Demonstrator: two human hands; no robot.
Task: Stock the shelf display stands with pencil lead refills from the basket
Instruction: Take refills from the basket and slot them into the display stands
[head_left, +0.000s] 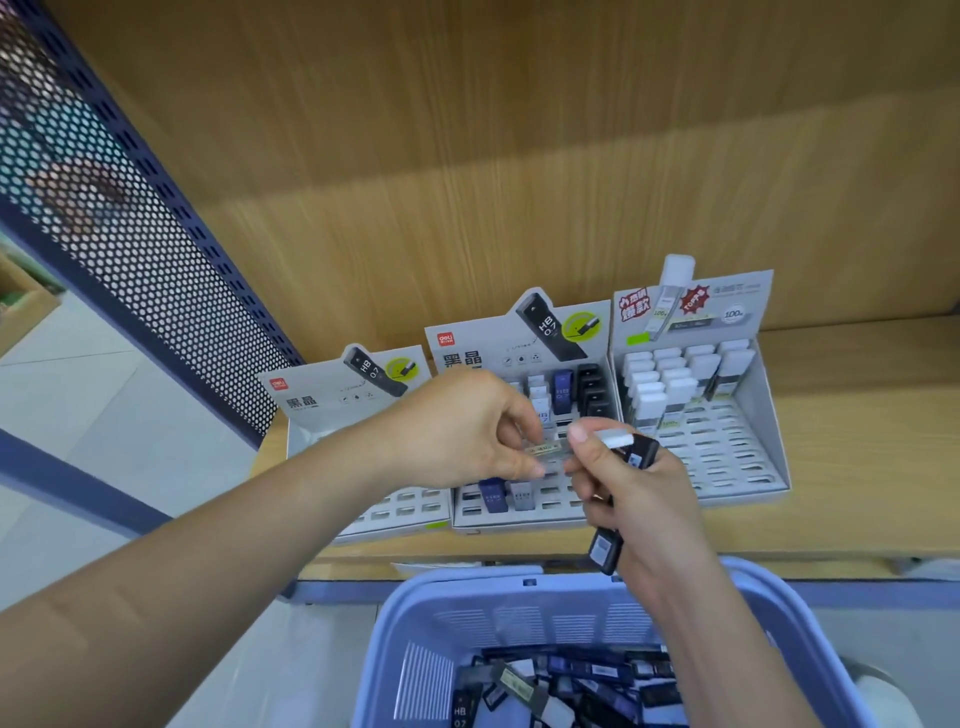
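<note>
– So why is the right hand (641, 499) clutching a bundle?
– Probably as a ready supply: its fingers (592, 463) curl round several refills (605, 551), just above the basket (415, 597). The left hand (462, 431) pinches a clear refill (545, 451) from it, over the middle stand (467, 358).
– Headed for which slot?
– Can't tell; the hands cover its centre, and the case is blurred.

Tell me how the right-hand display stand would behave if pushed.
Probably light: the display stand looks like thin folded card, so it would likely slide on the smooth wooden shelf. Its white-capped refills sit only at the back, so it may tip rearward.
</note>
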